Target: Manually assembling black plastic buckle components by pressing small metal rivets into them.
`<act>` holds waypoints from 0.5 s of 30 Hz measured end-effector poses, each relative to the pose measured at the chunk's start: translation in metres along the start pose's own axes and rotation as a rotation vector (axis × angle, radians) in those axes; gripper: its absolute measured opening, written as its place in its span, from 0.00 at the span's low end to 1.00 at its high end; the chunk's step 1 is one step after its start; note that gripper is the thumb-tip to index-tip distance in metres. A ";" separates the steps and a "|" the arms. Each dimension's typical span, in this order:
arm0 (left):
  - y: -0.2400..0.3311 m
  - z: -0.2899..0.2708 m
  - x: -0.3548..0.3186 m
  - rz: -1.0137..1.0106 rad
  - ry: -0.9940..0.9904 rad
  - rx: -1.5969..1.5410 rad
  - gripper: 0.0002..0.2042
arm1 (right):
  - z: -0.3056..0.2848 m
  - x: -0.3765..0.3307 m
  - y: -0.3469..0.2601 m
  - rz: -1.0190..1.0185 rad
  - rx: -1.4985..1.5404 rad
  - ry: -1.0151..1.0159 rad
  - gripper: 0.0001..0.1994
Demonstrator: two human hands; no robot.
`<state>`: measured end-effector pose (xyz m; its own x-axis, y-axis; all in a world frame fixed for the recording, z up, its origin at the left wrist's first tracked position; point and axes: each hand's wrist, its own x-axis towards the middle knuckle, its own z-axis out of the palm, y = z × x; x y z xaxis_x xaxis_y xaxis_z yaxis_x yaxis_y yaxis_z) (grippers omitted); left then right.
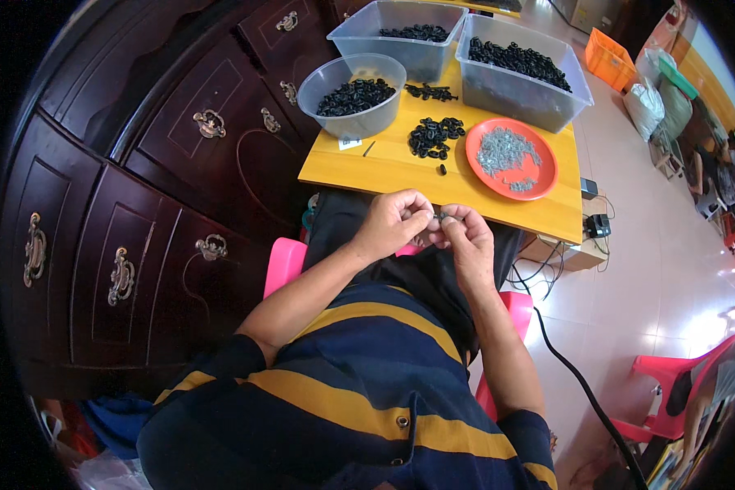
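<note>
Just in front of the yellow table's (335, 170) near edge, above my lap, my left hand (396, 222) and my right hand (470, 243) meet. Both are closed, with thumbs and fingertips pinched together. A small dark piece (440, 216) shows between the fingertips, mostly hidden by them. Nearest to them on the tabletop lies one small black part (442, 170). Beyond it is a loose pile of black ring-like parts (434, 137). To the right, a red plate (474, 160) holds many small clear or silvery pieces (506, 151).
A round clear tub (353, 125) and two rectangular clear bins (367, 47) (510, 104) hold black parts at the back. Dark wooden drawers (196, 171) stand close on the left. A black cable (576, 371) runs along the floor at right, near a pink chair (670, 371).
</note>
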<state>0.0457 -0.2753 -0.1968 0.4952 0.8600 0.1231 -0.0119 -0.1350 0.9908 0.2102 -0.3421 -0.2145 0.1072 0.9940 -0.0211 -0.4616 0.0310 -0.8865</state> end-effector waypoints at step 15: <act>0.001 0.001 0.000 0.031 -0.002 0.090 0.03 | -0.004 0.004 0.010 -0.016 -0.042 -0.019 0.07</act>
<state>0.0464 -0.2762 -0.1955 0.4976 0.8537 0.1537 0.0506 -0.2055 0.9774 0.2097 -0.3387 -0.2258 0.0973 0.9953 0.0019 -0.4228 0.0430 -0.9052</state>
